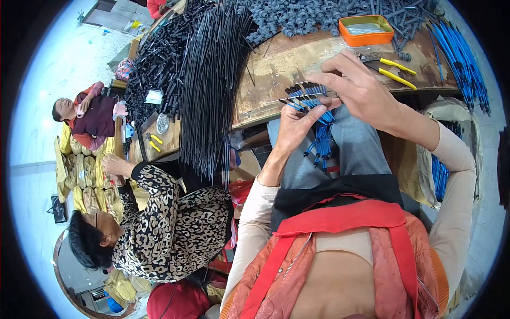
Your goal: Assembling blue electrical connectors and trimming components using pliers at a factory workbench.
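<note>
Above my lap, at the table's front edge, my left hand (297,125) is closed round a bunch of thin blue cords with black ends (321,143). Several of the black tips stick up past the fingers, lying side by side along a thin rod or wire. From the right, my right hand (357,85) reaches over the bunch, thumb and fingers bent together close to the tips. What the right fingers pinch is too small to make out. Behind that hand lie pliers with yellow handles (397,73). An orange tin (366,32) with thin needle-like pieces stands farther back.
On the wooden table (271,69), a heap of grey plastic fittings (303,16) lies at the back. Long black rods (212,80) overhang its edge at left. Blue rods (462,64) lie at right, above an open sack (425,159). Co-workers (164,223) sit at left.
</note>
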`<act>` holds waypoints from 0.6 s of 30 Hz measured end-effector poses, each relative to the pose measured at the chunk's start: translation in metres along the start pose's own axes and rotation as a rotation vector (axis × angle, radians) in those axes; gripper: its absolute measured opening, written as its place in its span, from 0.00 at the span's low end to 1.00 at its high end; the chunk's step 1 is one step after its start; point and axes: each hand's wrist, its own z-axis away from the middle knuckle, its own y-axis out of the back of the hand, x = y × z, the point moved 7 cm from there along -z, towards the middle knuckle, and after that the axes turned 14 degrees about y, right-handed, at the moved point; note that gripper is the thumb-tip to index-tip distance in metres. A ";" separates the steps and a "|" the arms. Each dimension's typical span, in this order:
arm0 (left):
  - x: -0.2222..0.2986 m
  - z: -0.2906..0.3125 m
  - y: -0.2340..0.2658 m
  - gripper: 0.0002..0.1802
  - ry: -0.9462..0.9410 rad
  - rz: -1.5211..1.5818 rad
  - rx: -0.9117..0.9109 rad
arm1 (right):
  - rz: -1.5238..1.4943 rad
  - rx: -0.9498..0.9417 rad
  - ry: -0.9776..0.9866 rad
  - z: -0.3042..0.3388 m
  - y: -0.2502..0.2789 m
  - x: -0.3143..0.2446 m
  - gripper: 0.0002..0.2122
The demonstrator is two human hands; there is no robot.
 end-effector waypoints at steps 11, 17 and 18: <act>-0.002 -0.002 0.010 0.10 -0.040 -0.007 0.060 | 0.254 -0.049 0.213 -0.010 0.002 -0.006 0.23; -0.001 -0.006 -0.001 0.10 -0.021 0.080 -0.029 | 0.004 0.040 0.035 -0.001 0.005 0.009 0.20; -0.001 -0.006 -0.002 0.09 -0.010 0.102 -0.040 | -0.018 0.047 0.010 0.000 0.004 0.011 0.20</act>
